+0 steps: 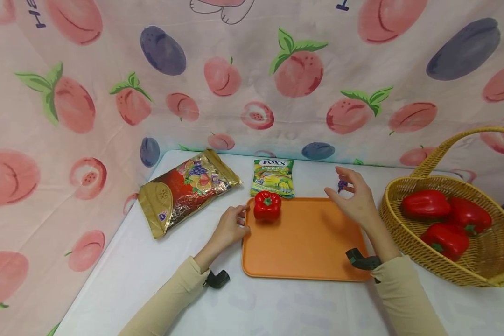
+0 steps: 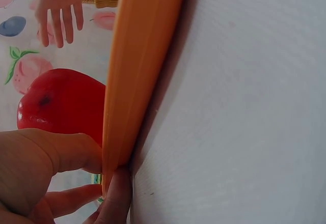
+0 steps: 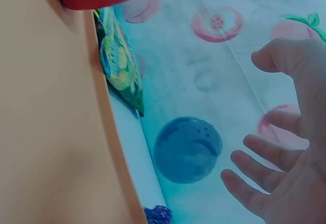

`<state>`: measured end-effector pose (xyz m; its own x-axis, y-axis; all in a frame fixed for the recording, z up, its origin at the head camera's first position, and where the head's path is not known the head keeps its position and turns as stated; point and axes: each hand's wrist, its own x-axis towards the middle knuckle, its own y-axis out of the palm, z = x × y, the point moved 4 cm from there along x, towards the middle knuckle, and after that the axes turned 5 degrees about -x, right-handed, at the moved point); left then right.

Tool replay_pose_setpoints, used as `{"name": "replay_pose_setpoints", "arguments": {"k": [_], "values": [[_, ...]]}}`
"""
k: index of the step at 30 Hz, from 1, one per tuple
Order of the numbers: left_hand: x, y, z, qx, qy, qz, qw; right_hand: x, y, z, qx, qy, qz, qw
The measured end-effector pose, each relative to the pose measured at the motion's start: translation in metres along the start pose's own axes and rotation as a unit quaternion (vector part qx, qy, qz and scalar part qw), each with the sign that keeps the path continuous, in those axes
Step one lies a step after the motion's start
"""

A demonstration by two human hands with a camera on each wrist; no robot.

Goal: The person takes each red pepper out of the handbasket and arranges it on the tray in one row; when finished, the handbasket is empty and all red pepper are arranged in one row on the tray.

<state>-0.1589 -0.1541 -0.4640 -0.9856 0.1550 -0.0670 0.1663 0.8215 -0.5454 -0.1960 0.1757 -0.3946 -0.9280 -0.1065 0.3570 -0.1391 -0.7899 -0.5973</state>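
An orange tray (image 1: 306, 247) lies on the white table. My left hand (image 1: 227, 227) pinches its left rim; in the left wrist view the thumb (image 2: 76, 150) sits on the upper side and a finger (image 2: 116, 196) underneath. One red bell pepper (image 1: 267, 206) stands in the tray's back left corner, stem facing up, close to that hand. Above the back right part of the tray, my right hand (image 1: 356, 198) hovers with fingers spread and nothing in it. The right wrist view shows this hand's fingers (image 3: 270, 152) apart from the tray.
A wicker basket (image 1: 388, 219) with three red bell peppers stands on the right, its handle arching up. Behind the tray lies a green Fox's candy bag (image 1: 273, 177). A red and gold packet (image 1: 189, 191) lies back left. Something small and purple (image 1: 342, 185) shows behind the right hand.
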Motion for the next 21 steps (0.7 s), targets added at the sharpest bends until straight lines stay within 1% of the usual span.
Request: {"name": "replay_pose_setpoints", "arguments": {"k": [9,16,19,21], "values": [[-0.001,0.000,-0.001,0.001,0.003,-0.002,1.0000,0.003,-0.021,-0.005,-0.009,0.024,-0.010,0.9996],[0.000,0.000,-0.001,0.000,0.002,0.001,1.0000,0.004,-0.031,-0.009,-0.021,0.042,-0.011,0.9988],[-0.001,0.000,0.000,0.000,0.005,-0.001,1.0000,0.003,-0.035,-0.010,-0.022,0.054,-0.011,0.9982],[-0.001,0.000,-0.001,0.002,0.013,-0.005,0.9999,0.003,-0.037,-0.010,-0.022,0.062,-0.010,0.9978]]}}
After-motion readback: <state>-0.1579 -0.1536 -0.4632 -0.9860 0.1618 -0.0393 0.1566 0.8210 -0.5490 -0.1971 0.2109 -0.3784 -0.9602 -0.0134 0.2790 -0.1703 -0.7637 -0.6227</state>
